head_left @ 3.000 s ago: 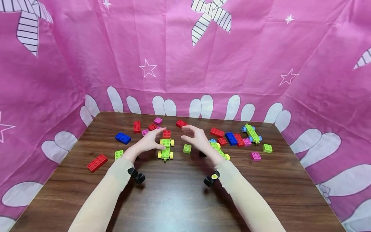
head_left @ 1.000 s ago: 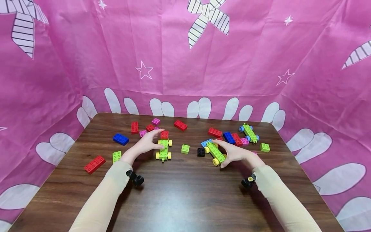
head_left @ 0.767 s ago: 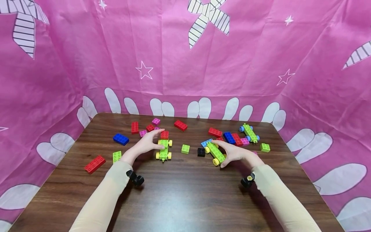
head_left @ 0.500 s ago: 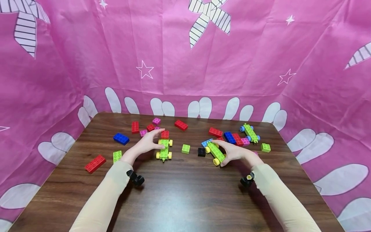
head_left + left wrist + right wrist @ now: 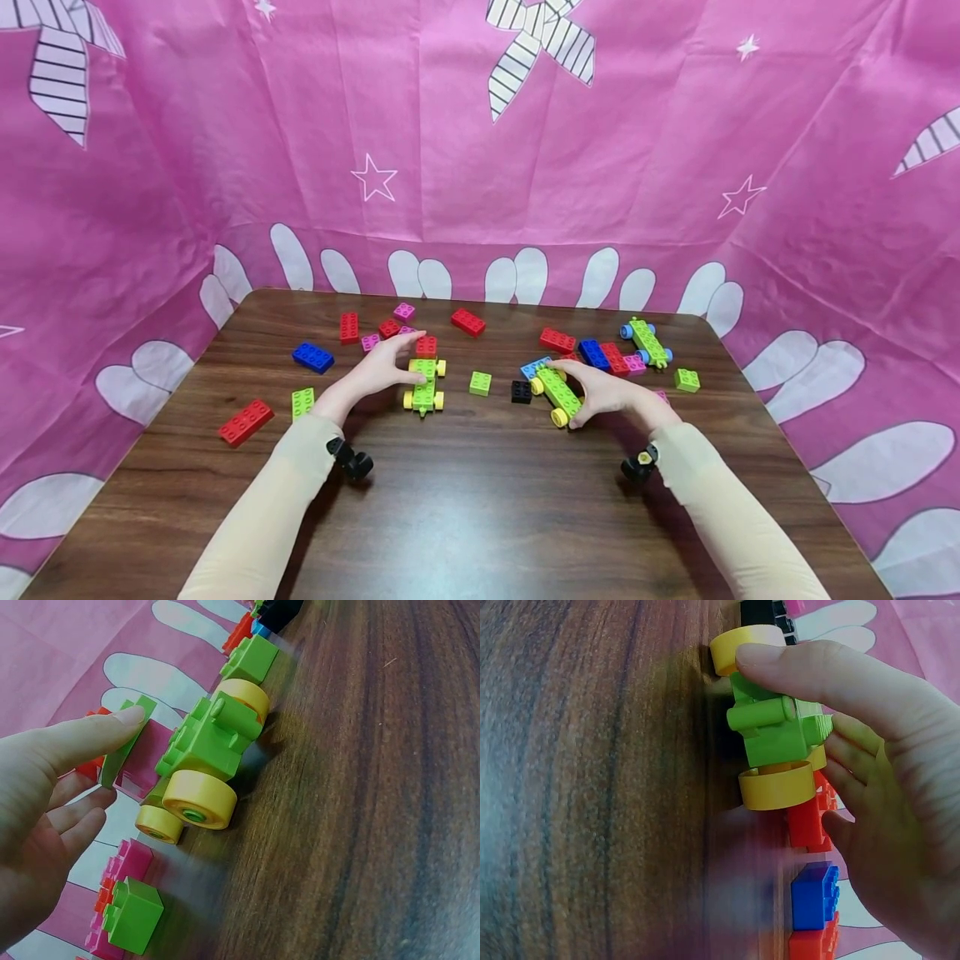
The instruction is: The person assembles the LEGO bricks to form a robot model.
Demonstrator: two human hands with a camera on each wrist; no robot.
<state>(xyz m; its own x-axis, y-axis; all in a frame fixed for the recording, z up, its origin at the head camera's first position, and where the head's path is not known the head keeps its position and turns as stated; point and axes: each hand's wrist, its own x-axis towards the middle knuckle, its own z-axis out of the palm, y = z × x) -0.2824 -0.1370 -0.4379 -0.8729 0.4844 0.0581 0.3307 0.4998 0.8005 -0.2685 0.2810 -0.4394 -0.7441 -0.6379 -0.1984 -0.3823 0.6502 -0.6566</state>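
Note:
In the head view my left hand (image 5: 375, 367) spans the far end of a lime green toy car (image 5: 423, 396) with yellow wheels. Up close in the left wrist view, thumb and fingers pinch a green piece (image 5: 129, 742) at that end. How it joins the car's base is hidden. Just beyond sits a red brick (image 5: 426, 346). My right hand (image 5: 607, 392) grips a second lime green toy car (image 5: 558, 392) with yellow wheels lengthwise, thumb at its near end, fingers at its far end. A light blue brick (image 5: 535, 367) lies beside its far end.
A small green brick (image 5: 480, 382) and a black brick (image 5: 521, 392) lie between the hands. At the right rear stands a blue-wheeled green car (image 5: 648, 342). Several red, blue and pink bricks are scattered behind both hands; a long red brick (image 5: 246, 422) is at the left.
Since three seconds ago my right hand has moved right and nearer, from above the table's middle to the yellow-wheeled car there. My left hand has stayed at its car.

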